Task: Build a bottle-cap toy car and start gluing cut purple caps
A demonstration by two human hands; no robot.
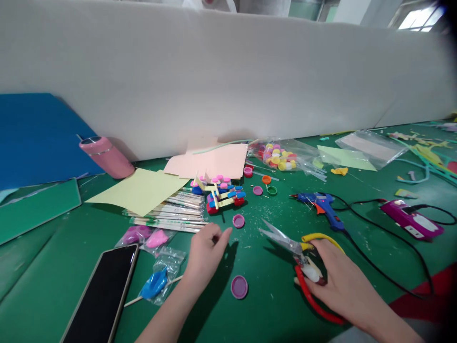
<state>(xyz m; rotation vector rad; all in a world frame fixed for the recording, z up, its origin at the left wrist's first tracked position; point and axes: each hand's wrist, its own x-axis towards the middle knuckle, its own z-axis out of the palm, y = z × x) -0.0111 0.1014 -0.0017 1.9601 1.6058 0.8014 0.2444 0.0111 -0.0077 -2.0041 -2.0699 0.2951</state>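
My right hand (330, 276) is wrapped around a pair of scissors (285, 240) with one yellow and one red handle; the blades are apart and point up and left. My left hand (207, 250) is above the table with its fingers curled in and the thumb stretched out; whatever it may hold is hidden. Just beyond it is a purple bottle cap (238, 221), and a second purple cap (239, 287) lies between the hands. Behind the left hand stands a small model (223, 195) of pale sticks with red, blue and pink pieces.
Bundled sticks (174, 209), a phone (103, 290) and bagged blue clay (154, 284) lie at left. A pink tumbler (107, 156) leans near a white partition (214, 76). A blue glue gun (321, 205) and its cable lie at right, with a purple power box (412, 219).
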